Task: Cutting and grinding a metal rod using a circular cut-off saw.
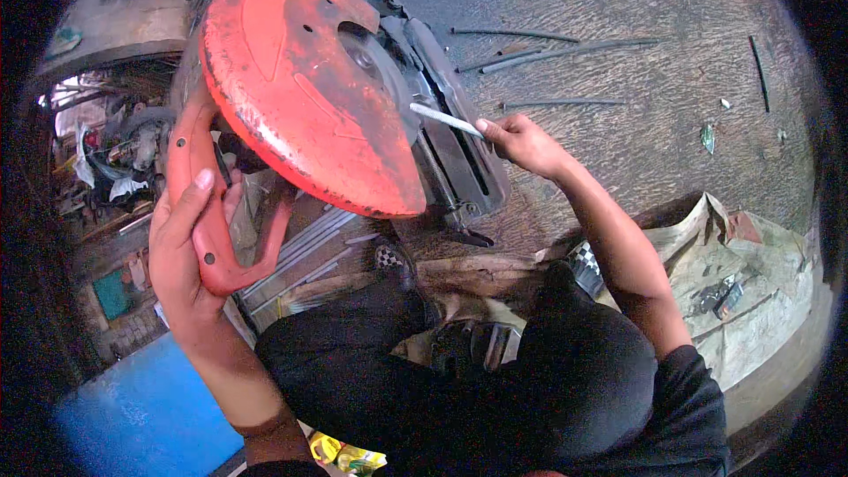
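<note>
Left hand [181,247] wrapped round red chop-saw handle [208,212]: heavy, rigid. Right hand [521,141] pinches thin metal rod [446,119], light, stiff, tip beside blade guard [305,88].

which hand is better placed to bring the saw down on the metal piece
Left. The left hand already grips the red handle of the chop saw. The right hand is occupied pinching the thin metal piece beside the blade.

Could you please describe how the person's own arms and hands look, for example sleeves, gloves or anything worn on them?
Both hands, the left hand and the right hand, are bare: no gloves, and I see no rings or watch. Both forearms are uncovered too. A short black sleeve covers the right upper arm; a dark sleeve edge shows on the left arm near the bottom of the picture.
</note>
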{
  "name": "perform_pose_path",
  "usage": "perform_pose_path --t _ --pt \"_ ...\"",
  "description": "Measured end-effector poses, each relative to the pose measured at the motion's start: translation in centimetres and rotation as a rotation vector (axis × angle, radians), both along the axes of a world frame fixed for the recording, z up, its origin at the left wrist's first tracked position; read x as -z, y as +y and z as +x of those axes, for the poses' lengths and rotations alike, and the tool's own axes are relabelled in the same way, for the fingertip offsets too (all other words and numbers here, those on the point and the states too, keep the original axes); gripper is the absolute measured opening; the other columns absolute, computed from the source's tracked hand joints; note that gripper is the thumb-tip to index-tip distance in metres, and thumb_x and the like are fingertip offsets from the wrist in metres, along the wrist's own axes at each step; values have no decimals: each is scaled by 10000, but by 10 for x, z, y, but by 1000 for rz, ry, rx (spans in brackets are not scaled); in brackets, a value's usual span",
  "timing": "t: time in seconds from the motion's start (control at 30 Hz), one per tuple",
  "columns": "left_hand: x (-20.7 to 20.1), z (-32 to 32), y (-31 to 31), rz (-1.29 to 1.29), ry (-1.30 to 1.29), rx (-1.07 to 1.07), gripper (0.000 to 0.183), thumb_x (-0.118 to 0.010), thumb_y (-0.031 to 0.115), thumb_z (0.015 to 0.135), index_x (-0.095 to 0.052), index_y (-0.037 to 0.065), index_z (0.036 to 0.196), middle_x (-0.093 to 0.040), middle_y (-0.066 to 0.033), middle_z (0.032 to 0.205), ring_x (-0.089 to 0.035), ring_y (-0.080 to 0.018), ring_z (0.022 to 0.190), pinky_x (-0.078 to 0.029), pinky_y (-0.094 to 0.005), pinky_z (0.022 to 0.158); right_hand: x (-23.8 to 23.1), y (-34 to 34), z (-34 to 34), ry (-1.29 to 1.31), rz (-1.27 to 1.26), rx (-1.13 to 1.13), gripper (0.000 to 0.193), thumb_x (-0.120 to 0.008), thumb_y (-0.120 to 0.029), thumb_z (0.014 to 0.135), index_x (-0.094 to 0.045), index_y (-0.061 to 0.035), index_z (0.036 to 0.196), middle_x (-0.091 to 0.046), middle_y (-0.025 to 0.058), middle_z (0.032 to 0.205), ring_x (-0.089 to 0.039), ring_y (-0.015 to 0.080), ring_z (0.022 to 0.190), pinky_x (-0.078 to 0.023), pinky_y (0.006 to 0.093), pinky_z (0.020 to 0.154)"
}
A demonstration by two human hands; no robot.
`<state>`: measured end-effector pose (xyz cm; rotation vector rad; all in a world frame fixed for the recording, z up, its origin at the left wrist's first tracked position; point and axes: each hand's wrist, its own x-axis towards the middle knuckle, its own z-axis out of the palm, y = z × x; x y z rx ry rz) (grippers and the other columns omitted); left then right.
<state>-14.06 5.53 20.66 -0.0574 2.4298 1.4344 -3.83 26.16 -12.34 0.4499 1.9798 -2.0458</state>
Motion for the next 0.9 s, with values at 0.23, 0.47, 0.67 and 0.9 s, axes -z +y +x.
perform_pose_path --t 0.23,0.47,0.67,0.9 --pt "0 4 5 60 -5 -49 428 -605 131 850 -458 -45 1211 -564 -148 1062 -562 -209 964 -452 -325 902 4 -8 -5 123 137 12 578 -487 -491 893 -558 30 654 -499 165 531 -474 258 511 -417 431 559" --pt "0 3 4 75 -1 -23 438 -599 128 853 -446 -51 1222 -555 -156 1090 -559 -224 983 -447 -334 924 -5 2 -7 208 389 22 491 -525 -455 869 -610 3 715 -541 253 623 -540 426 602 -432 479 574" --pt "0 1 0 64 3 -12 442 -595 133 854 -448 -52 1227 -553 -161 1100 -560 -228 993 -449 -331 924 -13 3 -9 232 508 43 397 -541 -418 861 -666 -48 788 -581 238 670 -577 416 657 -472 478 609" --pt "-1 -2 -4 26 -26 3 482 -631 165 827 -453 -49 1221 -545 -140 1187 -549 -228 1063 -423 -345 964 -8 -6 -3 300 582 113 386 -547 -415 853 -658 -52 779 -592 218 675 -585 402 655 -474 485 614"
